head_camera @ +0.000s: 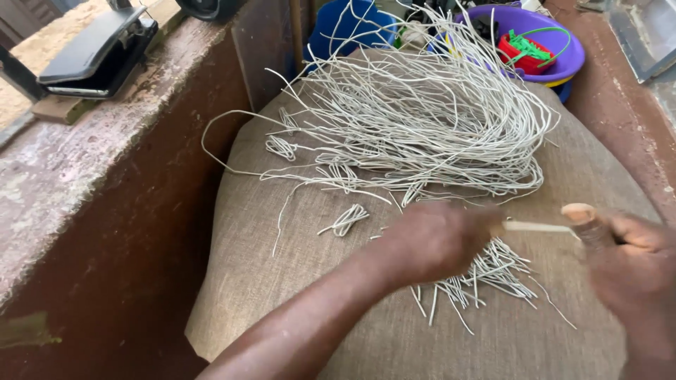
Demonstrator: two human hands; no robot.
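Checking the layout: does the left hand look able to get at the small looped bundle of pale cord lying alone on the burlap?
Probably yes: the small looped bundle lies just beside the left hand, with only bare burlap sack between.

**Around the Burlap Sack**

A black hole punch sat far left on the worn reddish ledge. Far right, a purple plastic basin held a small red basket; a blue tub stood beside it.
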